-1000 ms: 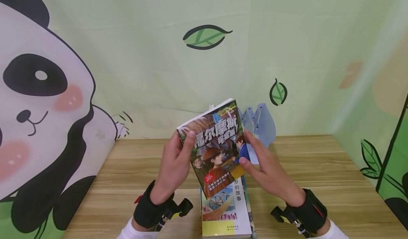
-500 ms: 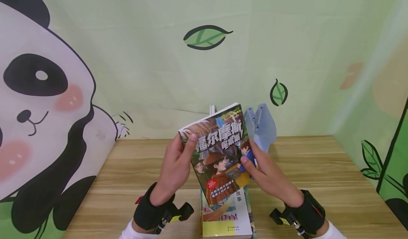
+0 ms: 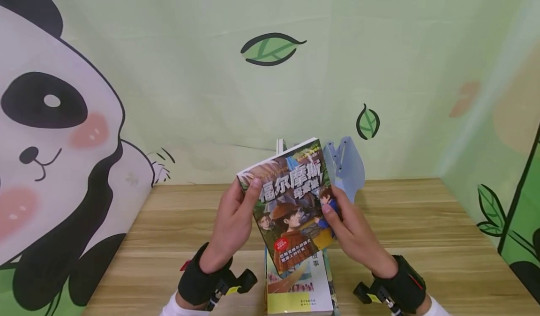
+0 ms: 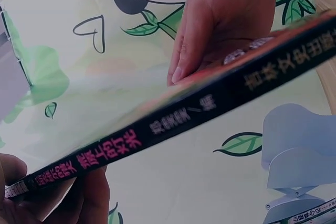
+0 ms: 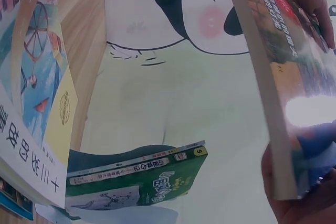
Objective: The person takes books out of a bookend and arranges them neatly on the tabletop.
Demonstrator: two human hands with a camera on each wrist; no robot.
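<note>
A paperback book (image 3: 291, 213) with an illustrated cover is held tilted in the air, cover facing up. My left hand (image 3: 231, 222) grips its upper left side, thumb on the cover. The right hand (image 3: 359, 229) pinches the opposite edge, its thumb also on the front. In the left wrist view the book's dark spine (image 4: 147, 135) shows pink and white lettering. Beneath the held book lies a stack of books; a white and yellow book (image 3: 300, 302) tops it, partly covered from the head view.
Behind the held book stands a pale blue bookend (image 3: 349, 168) at the back of the wooden table (image 3: 422, 222). A green book (image 5: 152, 184) and a thinner one stand against it in the right wrist view. A leaf-patterned cloth (image 3: 190, 95) hangs behind.
Over the last second, both hands have shifted the book slightly right and toward me, uncovering more of the bookend. In the last half second it has barely moved.
</note>
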